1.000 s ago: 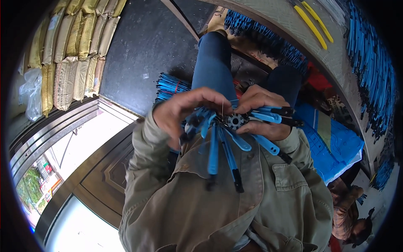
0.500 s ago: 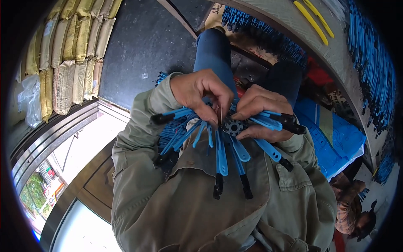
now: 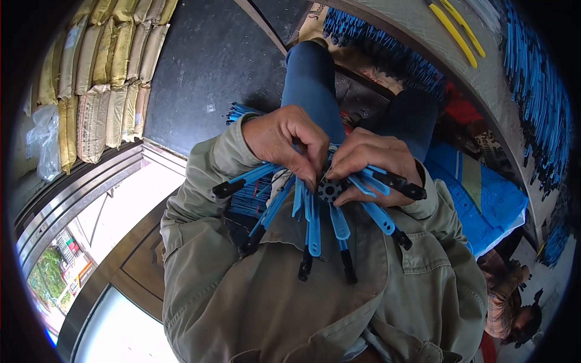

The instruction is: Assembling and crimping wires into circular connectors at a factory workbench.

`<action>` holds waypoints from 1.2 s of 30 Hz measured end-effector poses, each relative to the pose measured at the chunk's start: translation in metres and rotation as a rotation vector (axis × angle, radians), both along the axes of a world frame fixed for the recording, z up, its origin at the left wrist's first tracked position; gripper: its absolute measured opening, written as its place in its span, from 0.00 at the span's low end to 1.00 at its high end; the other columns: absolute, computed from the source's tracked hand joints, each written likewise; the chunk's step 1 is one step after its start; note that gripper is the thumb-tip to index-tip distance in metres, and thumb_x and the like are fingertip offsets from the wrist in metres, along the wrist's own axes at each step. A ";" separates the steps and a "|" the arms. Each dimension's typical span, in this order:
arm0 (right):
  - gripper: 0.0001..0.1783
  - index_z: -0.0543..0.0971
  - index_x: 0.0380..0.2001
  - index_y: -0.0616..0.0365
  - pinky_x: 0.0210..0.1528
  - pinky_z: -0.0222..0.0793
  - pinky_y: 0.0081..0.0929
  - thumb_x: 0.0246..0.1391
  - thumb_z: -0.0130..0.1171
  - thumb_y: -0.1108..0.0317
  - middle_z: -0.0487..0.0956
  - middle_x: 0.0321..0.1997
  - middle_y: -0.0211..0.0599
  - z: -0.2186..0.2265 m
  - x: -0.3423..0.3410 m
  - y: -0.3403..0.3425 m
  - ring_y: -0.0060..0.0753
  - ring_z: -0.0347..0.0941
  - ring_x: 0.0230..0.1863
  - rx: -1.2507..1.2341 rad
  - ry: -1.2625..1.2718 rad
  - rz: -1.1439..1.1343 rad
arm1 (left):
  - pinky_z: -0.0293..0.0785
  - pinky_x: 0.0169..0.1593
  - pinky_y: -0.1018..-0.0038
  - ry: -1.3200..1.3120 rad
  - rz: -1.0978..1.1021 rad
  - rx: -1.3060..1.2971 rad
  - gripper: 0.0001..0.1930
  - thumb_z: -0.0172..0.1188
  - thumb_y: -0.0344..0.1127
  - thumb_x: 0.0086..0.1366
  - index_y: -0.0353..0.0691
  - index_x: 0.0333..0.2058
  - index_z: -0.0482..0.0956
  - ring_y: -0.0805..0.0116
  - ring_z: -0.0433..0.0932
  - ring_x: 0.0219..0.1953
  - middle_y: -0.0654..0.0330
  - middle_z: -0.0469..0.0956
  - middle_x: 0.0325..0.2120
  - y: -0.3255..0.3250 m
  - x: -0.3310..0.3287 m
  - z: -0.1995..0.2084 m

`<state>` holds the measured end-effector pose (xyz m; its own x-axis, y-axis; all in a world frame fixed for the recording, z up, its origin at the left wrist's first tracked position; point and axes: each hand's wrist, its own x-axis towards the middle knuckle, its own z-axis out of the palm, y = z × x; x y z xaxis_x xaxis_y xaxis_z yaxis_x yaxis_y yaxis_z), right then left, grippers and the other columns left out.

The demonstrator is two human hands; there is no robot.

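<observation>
Both hands work in front of my chest at a black round notched hub [image 3: 330,191] with a hole in its middle. Blue flat ribs [image 3: 340,222] fan out from around it; some have holes, and several black-tipped pieces reach outward with them. My right hand [image 3: 380,163] grips the hub's right side between thumb and fingers, with more blue ribs crossing its palm side. On the other side, my left hand [image 3: 292,140] is closed in a pinch at the hub's upper left edge. A thin wire-like strand shows between the hands; what the left fingertips hold is mostly hidden.
Bundles of blue black-tipped rods [image 3: 535,97] lie on the right-hand bench beside yellow-handled pliers [image 3: 452,31]. Stacked paper-wrapped packs [image 3: 91,121] stand at left. A blue sack [image 3: 478,199] is at my right, and a person [image 3: 511,299] sits beyond it.
The hub and its fan of ribs have shifted slightly left and tilted in my hands. My left fingertips have moved down a little, and the right fingers have come closer to them.
</observation>
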<state>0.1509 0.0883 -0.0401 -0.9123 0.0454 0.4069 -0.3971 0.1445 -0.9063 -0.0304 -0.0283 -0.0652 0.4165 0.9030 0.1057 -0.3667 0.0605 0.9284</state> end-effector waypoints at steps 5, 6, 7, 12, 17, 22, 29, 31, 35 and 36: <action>0.21 0.77 0.33 0.61 0.33 0.69 0.25 0.33 0.72 0.65 0.77 0.30 0.40 0.004 0.006 -0.004 0.34 0.76 0.33 -0.510 -0.291 -0.078 | 0.71 0.30 0.80 -0.067 -0.332 -0.218 0.09 0.68 0.26 0.48 0.30 0.28 0.79 0.74 0.76 0.26 0.58 0.78 0.23 0.023 -0.005 -0.007; 0.20 0.76 0.33 0.61 0.34 0.69 0.25 0.34 0.72 0.67 0.77 0.30 0.39 0.006 0.001 0.004 0.32 0.76 0.33 -0.362 -0.216 -0.018 | 0.72 0.31 0.80 -0.115 -0.389 -0.362 0.10 0.68 0.26 0.48 0.29 0.29 0.79 0.74 0.76 0.26 0.57 0.78 0.23 0.027 -0.006 -0.008; 0.20 0.76 0.33 0.61 0.34 0.69 0.24 0.35 0.71 0.68 0.77 0.30 0.38 0.006 -0.005 0.011 0.31 0.76 0.33 -0.215 -0.140 0.040 | 0.72 0.31 0.80 -0.162 -0.446 -0.507 0.11 0.68 0.27 0.48 0.29 0.30 0.79 0.74 0.76 0.26 0.57 0.78 0.23 0.032 -0.007 -0.010; 0.17 0.76 0.35 0.63 0.32 0.68 0.20 0.38 0.68 0.74 0.77 0.28 0.35 0.008 -0.014 0.019 0.23 0.73 0.30 -0.144 -0.113 0.043 | 0.73 0.33 0.80 0.006 -0.313 -0.187 0.12 0.63 0.31 0.55 0.28 0.34 0.77 0.74 0.76 0.28 0.57 0.79 0.26 0.039 -0.019 -0.030; 0.15 0.77 0.33 0.64 0.31 0.68 0.20 0.38 0.69 0.74 0.77 0.28 0.33 0.001 -0.017 0.009 0.21 0.72 0.29 -0.199 -0.174 -0.240 | 0.73 0.39 0.70 0.109 1.297 -0.049 0.18 0.46 0.43 0.66 0.31 0.39 0.72 0.63 0.75 0.36 0.51 0.74 0.34 -0.018 -0.021 -0.011; 0.16 0.75 0.33 0.67 0.33 0.69 0.19 0.38 0.67 0.76 0.77 0.31 0.35 -0.009 -0.028 0.000 0.21 0.72 0.30 -0.149 -0.114 -0.506 | 0.70 0.47 0.67 0.126 1.269 0.237 0.20 0.54 0.38 0.60 0.30 0.46 0.67 0.57 0.74 0.41 0.46 0.71 0.41 -0.073 0.055 0.006; 0.16 0.75 0.32 0.69 0.33 0.69 0.19 0.38 0.67 0.79 0.77 0.31 0.38 -0.004 -0.013 -0.010 0.23 0.73 0.30 -0.257 -0.197 -0.549 | 0.69 0.48 0.65 0.869 1.169 0.159 0.29 0.59 0.26 0.53 0.29 0.54 0.60 0.49 0.73 0.47 0.40 0.69 0.48 -0.036 0.081 0.018; 0.15 0.75 0.32 0.66 0.31 0.69 0.18 0.39 0.67 0.77 0.77 0.28 0.33 -0.006 -0.013 -0.009 0.18 0.72 0.29 -0.258 -0.097 -0.522 | 0.70 0.47 0.65 0.853 1.164 0.214 0.27 0.56 0.23 0.54 0.29 0.53 0.60 0.48 0.73 0.46 0.41 0.69 0.48 -0.026 0.083 0.020; 0.15 0.74 0.31 0.65 0.30 0.69 0.18 0.39 0.68 0.76 0.76 0.25 0.31 -0.013 -0.009 -0.016 0.16 0.71 0.28 -0.447 -0.018 -0.538 | 0.71 0.45 0.67 0.837 1.072 0.212 0.24 0.53 0.19 0.56 0.29 0.52 0.61 0.48 0.75 0.44 0.42 0.71 0.47 -0.022 0.077 0.020; 0.16 0.74 0.32 0.65 0.30 0.69 0.19 0.38 0.69 0.76 0.76 0.25 0.30 -0.014 -0.007 -0.017 0.17 0.71 0.28 -0.546 0.002 -0.539 | 0.72 0.45 0.68 0.842 1.037 0.195 0.23 0.52 0.18 0.56 0.29 0.52 0.61 0.49 0.76 0.43 0.43 0.71 0.46 -0.022 0.077 0.019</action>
